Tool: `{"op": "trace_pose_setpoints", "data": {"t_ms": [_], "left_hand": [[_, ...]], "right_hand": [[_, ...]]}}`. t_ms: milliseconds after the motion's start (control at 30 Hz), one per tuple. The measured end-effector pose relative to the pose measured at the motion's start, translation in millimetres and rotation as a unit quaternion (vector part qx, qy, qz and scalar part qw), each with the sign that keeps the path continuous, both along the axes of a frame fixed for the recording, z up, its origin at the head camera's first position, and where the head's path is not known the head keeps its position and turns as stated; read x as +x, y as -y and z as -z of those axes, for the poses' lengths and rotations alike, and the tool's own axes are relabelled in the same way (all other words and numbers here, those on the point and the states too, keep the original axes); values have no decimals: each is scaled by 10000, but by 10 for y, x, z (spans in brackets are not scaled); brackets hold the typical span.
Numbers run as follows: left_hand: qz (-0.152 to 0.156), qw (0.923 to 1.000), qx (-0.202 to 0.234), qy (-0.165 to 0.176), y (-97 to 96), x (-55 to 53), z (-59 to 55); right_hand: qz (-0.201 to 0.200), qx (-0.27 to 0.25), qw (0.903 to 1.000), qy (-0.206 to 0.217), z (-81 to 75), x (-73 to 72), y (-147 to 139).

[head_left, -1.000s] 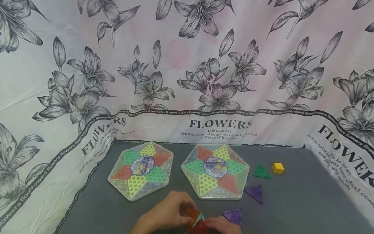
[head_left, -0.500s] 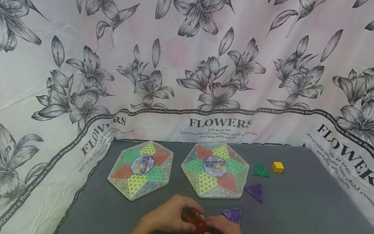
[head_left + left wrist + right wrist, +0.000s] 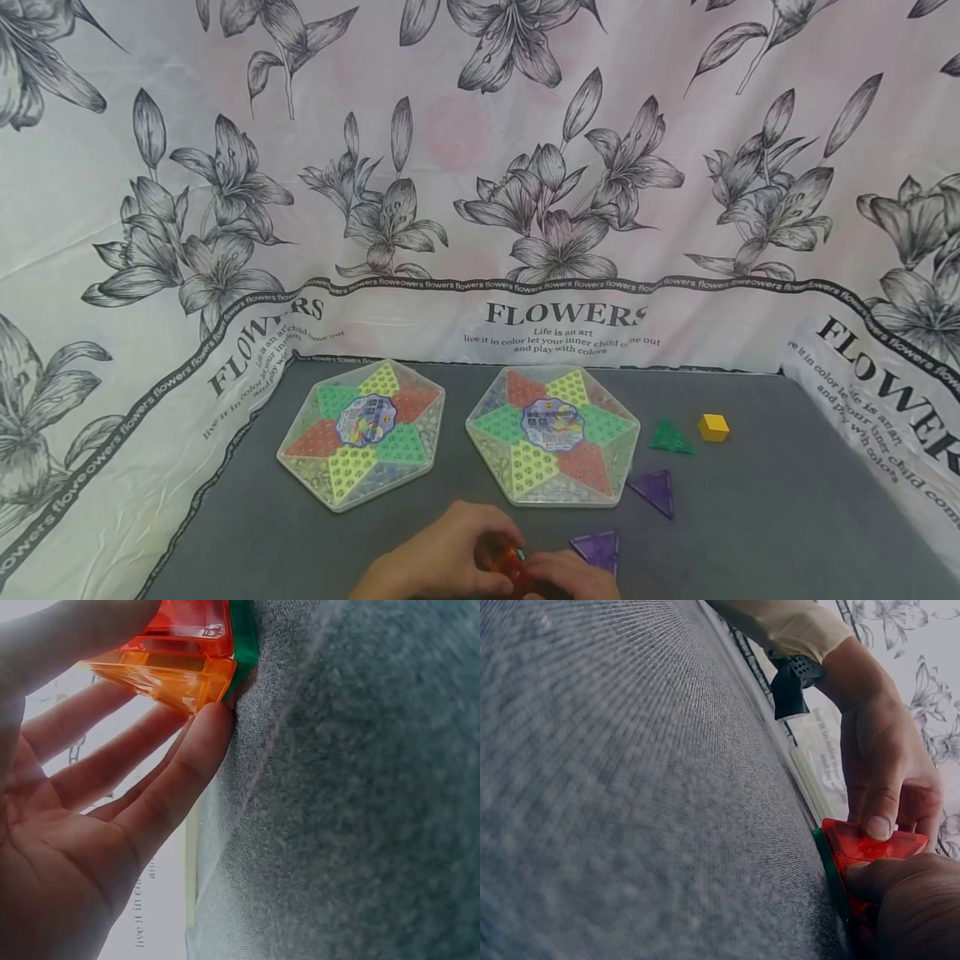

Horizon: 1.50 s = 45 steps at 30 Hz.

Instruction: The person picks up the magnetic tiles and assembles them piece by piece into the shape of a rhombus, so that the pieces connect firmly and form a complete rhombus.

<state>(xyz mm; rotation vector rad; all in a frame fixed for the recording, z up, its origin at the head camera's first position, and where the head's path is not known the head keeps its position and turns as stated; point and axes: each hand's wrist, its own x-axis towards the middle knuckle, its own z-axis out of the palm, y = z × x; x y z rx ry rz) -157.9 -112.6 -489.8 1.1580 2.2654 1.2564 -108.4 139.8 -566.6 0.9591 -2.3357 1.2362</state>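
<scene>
Weight of the cluster (image 3: 512, 573): judged light, since only thin, see-through plastic is shown.
Stiffness of the pieces: judged rigid, with little bend to be expected in the red tile (image 3: 191, 621), the orange tile (image 3: 180, 675) or the green tile (image 3: 244, 637).
Surface: glossy; some slip under dry skin is to be allowed for.
Seams: likely the weakest place; how the tiles are joined cannot be told, so a twist is best avoided.
Where to hold: outer edges and corners are best taken, with light, even pressure from both sides.
Place of the cluster: low over the tabletop (image 3: 780, 525), between both hands; the green tile is seen on the side next to the cloth, but contact with it cannot be confirmed.
Grip of the left hand (image 3: 450, 554): the red tile is pressed at its upper edge by the thumb, while the orange tile's corner is met by a fingertip; the gap is filled by the cluster.
Grip of the right hand (image 3: 573, 575): the red tile's near side is held under the thumb; the other fingers are largely hidden.
Purple tile (image 3: 600, 550): left flat just beyond the right hand, untouched as far as is shown.
</scene>
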Motion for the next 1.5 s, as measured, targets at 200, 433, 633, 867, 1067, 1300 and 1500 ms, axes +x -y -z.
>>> {"op": "trace_pose_setpoints", "data": {"t_ms": [200,433,633,867,1067,1300,1500], "left_hand": [[-40,9989,-178,-434,-29,4,-6],[-53,9974,-222,-681,-44,17,-34],[60,9973,-259,-680,3,-6,-71],[108,9975,-391,-578,163,-92,-75],[-193,9979,-533,-320,306,-156,-93],[-710,9931,-803,-473,460,-226,-122],[-1084,9894,-966,-65,527,-276,-149]], "right_hand": [[-92,12,9999,-89,-11,-9,-13],[-34,67,10000,-2,-25,1,-18],[108,218,9997,86,-52,8,-9],[-49,329,9994,-128,-34,-33,-32],[-188,528,9966,-602,-18,-79,-45],[-222,494,9951,-821,15,-92,-58],[-244,418,9947,-904,51,-111,-61]]}}
